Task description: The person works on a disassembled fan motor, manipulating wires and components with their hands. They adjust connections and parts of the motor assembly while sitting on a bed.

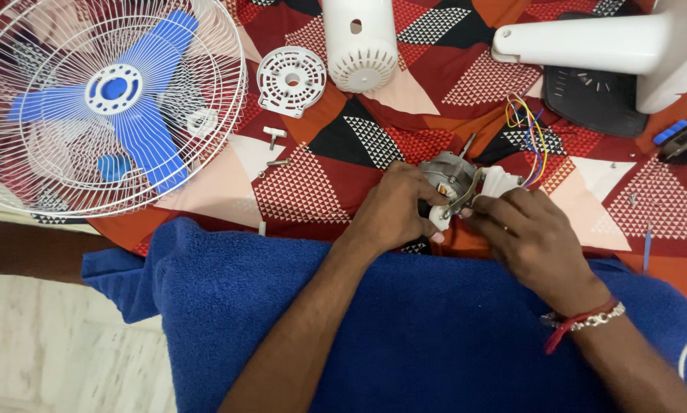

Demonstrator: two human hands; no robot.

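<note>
Across the lap, a blue towel is lying nearest the camera, both forearms passing over it. Just beyond its far edge, the left hand is curling closed around the near side of a small grey fan motor, while the right hand is pinching the motor's white plastic fitting with bent fingers. Coloured wires are trailing off behind it over the patterned red cloth. Further back, a round white vented cover, a white motor housing and a wire fan guard with blue blades are lying apart.
</note>
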